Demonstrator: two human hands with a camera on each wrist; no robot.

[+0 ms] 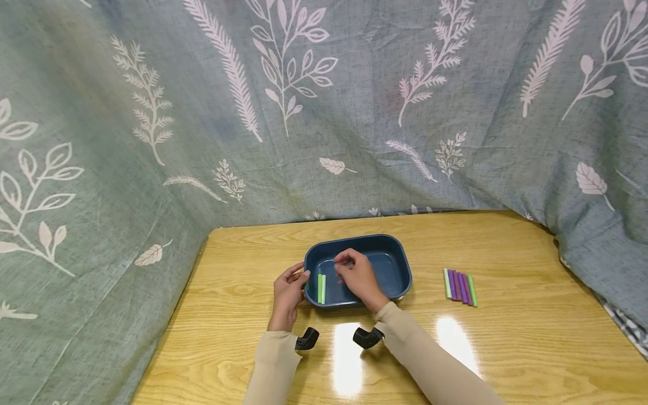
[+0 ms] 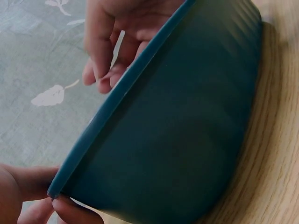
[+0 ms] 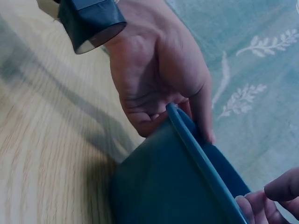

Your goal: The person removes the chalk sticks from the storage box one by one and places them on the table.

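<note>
A dark blue rectangular basin [image 1: 402,247] with rounded corners sits on the wooden table. My left hand [image 1: 289,289] pinches its left rim between thumb and fingers; the left wrist view shows the rim [image 2: 107,105] between them. Over the basin's inside is my right hand [image 1: 358,277], fingers loosely bent and thumb close to them, with no object visible between them. Inside, at the left end, a green stick [image 1: 319,289] and a paler green stick [image 1: 324,289] lie side by side. The basin wall hides both sticks in the wrist views.
To the right of the basin several chalk-like sticks [image 1: 459,287], pale green, purple and green, lie in a row on the table [image 1: 521,315]. A leaf-patterned grey-green curtain [image 1: 354,112] hangs behind and along the sides. Black wrist mounts [image 1: 367,337] stick out near both sleeves.
</note>
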